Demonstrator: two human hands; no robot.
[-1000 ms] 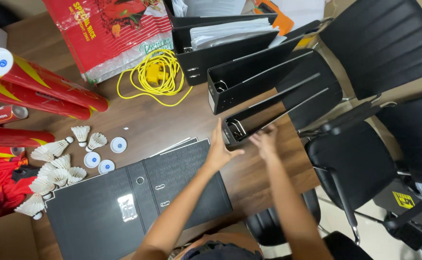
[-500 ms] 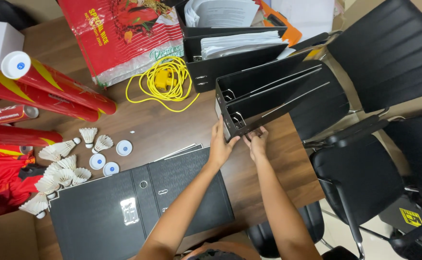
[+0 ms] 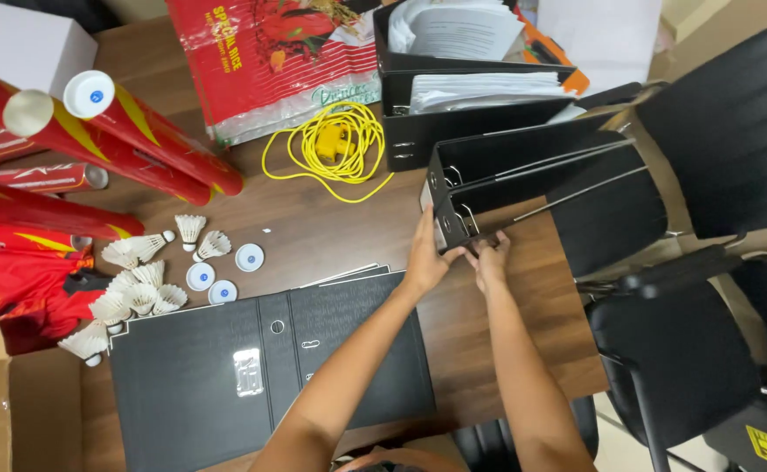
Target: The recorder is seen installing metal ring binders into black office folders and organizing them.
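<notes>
both forearms bare to the elbow, no sleeves, left hand (image 3: pixel 425 262) and right hand (image 3: pixel 488 262) ungloved.

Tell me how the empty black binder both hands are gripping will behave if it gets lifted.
The empty binder looks stiff-boarded and probably light, since no paper shows inside. Its covers may swing open. The left hand and right hand grip its spine end, so the far end may sag.

Two bare arms reached forward, hands close together

The left hand (image 3: pixel 425 258) lay palm down with fingers stretched forward, wrist straight. The right hand (image 3: pixel 487 259) sat just beside it, fingers curled in a pinch, both forearms converging from the lower edge.
</notes>
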